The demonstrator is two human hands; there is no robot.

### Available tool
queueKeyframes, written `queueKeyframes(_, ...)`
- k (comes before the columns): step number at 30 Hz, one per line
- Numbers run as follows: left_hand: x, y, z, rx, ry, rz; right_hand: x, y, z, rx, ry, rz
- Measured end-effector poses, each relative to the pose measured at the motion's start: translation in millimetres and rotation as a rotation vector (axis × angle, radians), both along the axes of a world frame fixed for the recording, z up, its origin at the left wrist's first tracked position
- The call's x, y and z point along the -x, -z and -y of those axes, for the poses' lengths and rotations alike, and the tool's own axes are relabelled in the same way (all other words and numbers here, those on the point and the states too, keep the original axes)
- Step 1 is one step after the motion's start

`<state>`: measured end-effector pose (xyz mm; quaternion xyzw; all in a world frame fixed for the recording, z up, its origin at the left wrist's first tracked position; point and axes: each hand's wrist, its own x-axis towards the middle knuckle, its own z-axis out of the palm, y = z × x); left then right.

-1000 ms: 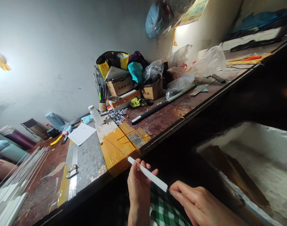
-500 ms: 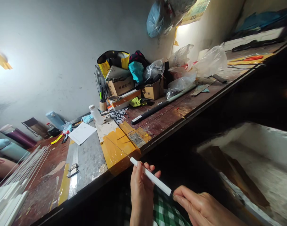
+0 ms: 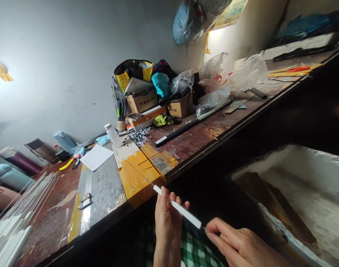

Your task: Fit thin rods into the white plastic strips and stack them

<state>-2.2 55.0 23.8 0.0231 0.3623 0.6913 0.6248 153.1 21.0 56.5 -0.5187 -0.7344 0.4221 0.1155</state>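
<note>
Fingers [image 3: 165, 202] of our left hand [image 3: 166, 226] wrap the slim white plastic tube [image 3: 177, 206], holding it slanted over our lap, just off the worn wooden desk [image 3: 191, 142] edge. Our right hand [image 3: 236, 244] pinches a thin wire at the tube's lower end, steadying both. Nearby lie a steel ruler [image 3: 87, 196], yellow tape patch [image 3: 136, 178] and white rods [image 3: 30, 196].

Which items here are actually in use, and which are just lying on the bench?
In use: white stick held by left hand; thin wire at its end, pinched by right hand.
Lying about: white bottle, paper sheet, cardboard boxes, black tube.
</note>
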Motion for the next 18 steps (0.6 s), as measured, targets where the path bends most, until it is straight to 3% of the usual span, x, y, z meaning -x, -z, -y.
queueKeyframes(4, 5, 4.3, -1, -0.069, 0.014, 0.064, 5, -0.8, -3, 0.048, 0.0, 0.006)
queueKeyframes(13, 9, 8.7, 1, -0.004, -0.052, 0.037, 4, 18.0, -6, 0.143, -0.041, -0.206)
queueKeyframes(18, 6, 8.6, 9, -0.004, -0.043, 0.029, -2, 16.7, 1, 0.199, -0.023, -0.098)
